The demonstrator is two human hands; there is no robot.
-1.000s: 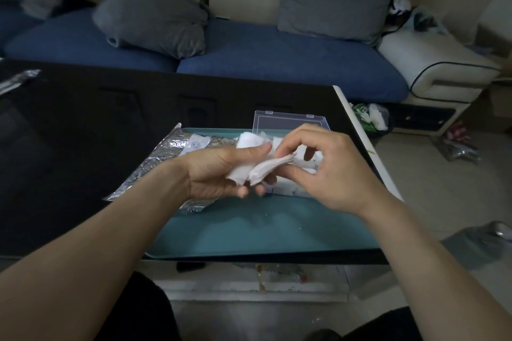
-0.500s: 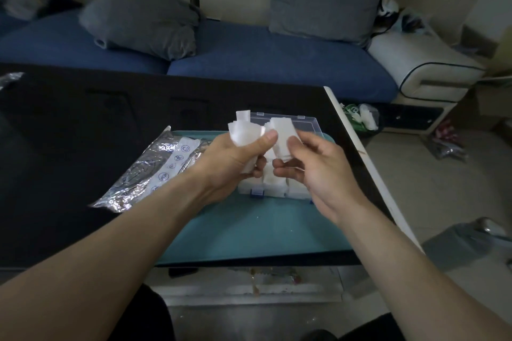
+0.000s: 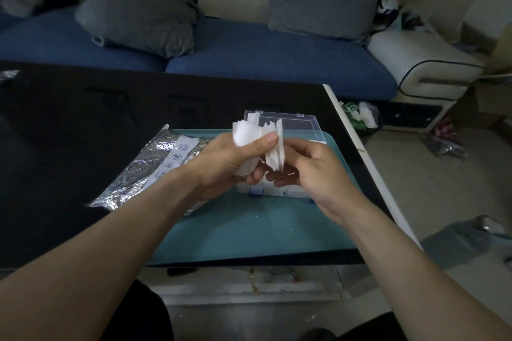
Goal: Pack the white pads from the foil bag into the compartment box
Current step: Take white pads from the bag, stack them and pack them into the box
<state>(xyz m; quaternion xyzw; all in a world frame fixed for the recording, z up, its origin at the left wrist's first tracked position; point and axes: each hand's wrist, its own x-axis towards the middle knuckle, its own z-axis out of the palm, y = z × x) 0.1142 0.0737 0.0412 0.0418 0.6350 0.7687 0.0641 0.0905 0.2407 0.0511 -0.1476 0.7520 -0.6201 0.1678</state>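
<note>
**Both hands hold white pads above the open compartment box**

A long blue-cushioned sofa (image 3: 249,55) with two grey square cushions runs along the far side, behind a glossy black rectangular bench (image 3: 69,133). On the bench lies a flat teal rectangular tray (image 3: 249,227), its near edge close to the bench's near edge. A crinkled silver foil bag (image 3: 138,177) with a white printed strip lies on its side at the left of the tray, partly off it onto the bench. The clear plastic compartment box (image 3: 288,191) sits on the tray to the right of the bag, its transparent lid (image 3: 293,122) standing open at the back; white pads fill the compartments that show below the hands, and a blue latch is at its front wall.

Above the box, the left hand (image 3: 230,163) grips a bunched wad of white pads (image 3: 245,135), thumb pressed across it. The right hand (image 3: 313,171) is just beside it, fingers curled round a thin upright stack of white pads (image 3: 277,149). The two hands nearly touch
</note>
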